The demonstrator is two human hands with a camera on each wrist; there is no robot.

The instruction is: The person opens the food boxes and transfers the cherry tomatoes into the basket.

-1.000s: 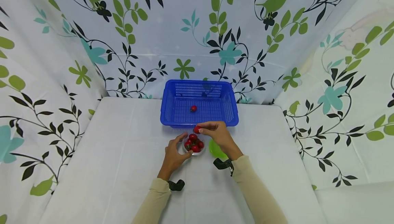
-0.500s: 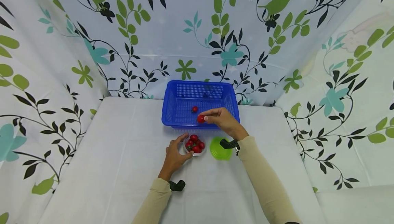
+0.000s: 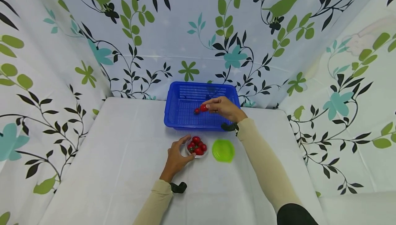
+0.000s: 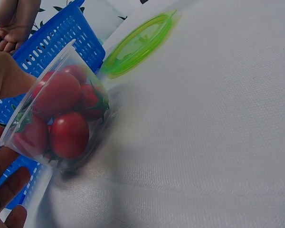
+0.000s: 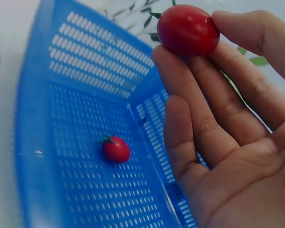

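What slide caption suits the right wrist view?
Right hand pinching a red tomato over a blue basket holding a second tomato.

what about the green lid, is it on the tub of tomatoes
No, the green lid lies on the white table, apart from the clear tub.

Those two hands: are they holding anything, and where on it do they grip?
The right hand pinches a red tomato between thumb and fingertips, thumb at the end opposite the stem. The left hand holds the clear tub around its sides.
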